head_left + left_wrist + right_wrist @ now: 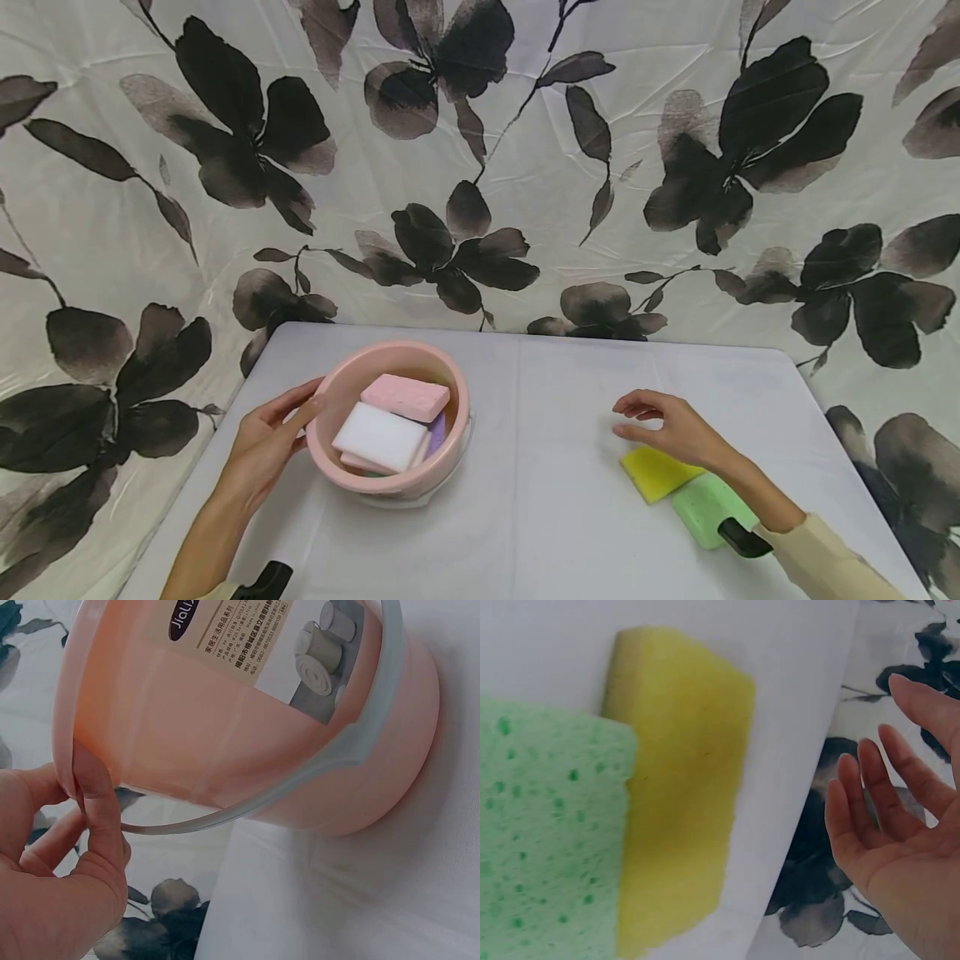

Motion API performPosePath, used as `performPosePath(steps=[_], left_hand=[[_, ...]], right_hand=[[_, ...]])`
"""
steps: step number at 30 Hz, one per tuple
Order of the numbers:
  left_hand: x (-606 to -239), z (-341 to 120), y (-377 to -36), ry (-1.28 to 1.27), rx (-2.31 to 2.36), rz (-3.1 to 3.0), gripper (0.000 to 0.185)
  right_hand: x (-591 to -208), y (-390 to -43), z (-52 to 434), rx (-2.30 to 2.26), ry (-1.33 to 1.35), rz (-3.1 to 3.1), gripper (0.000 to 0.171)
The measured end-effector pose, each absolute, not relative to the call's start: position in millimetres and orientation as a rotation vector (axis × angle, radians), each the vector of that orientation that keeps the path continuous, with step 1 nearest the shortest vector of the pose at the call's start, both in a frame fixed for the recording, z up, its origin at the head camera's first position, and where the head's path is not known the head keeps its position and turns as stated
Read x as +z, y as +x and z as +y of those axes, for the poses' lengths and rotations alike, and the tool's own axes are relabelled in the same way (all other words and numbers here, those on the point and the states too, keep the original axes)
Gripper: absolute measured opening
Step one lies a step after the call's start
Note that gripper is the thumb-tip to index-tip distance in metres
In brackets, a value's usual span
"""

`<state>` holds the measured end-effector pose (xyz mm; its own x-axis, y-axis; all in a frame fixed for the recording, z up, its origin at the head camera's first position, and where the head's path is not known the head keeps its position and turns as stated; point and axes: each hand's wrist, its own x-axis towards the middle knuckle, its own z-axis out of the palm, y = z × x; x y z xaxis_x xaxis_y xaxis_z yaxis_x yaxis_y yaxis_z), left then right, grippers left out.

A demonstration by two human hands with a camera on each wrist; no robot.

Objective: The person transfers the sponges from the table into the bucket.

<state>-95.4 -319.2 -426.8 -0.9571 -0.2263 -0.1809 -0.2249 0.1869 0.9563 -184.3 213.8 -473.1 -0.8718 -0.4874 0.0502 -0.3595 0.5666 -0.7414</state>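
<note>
A pink bucket stands at the left of the table, and my left hand pinches its rim on the left side. In the left wrist view the thumb and fingers grip the rim beside the pale handle. Inside the bucket lie a pink sponge, a white sponge and a purple piece, partly hidden. My right hand, fingers loosely bent and holding nothing, hovers by a yellow sponge. A green sponge overlaps the yellow one in the right wrist view.
A white cloth covers the table. Behind it hangs a floral curtain, close along the table's back edge. A printed label is stuck on the bucket's side. Black wrist straps show at both sleeves.
</note>
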Motion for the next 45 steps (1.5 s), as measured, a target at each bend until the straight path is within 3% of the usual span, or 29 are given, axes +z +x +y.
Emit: performPosePath(steps=[23,35,40,45], left_hand=[[-427.5,-319.2,-92.1,0.404,-1.907,-2.43,0.068],[-426.3,-317.2,-94.1,0.445,-1.957,-2.405,0.069],[-426.5,-316.8,-94.7,0.443,-1.962,-2.402,0.069],[-426.6,-317.8,-94.3,0.437,-1.956,-2.413,0.069]], right_hand=[[-489.5,-180.1,245.1,-0.943,-0.905,2.532,0.032],[-476.3,-189.1,242.5,-0.661,-1.045,2.426,0.024],[-471.4,-192.8,239.3,-0.687,-1.075,2.367,0.018],[-466.4,-196.8,235.5,-0.753,-1.055,2.353,0.022]])
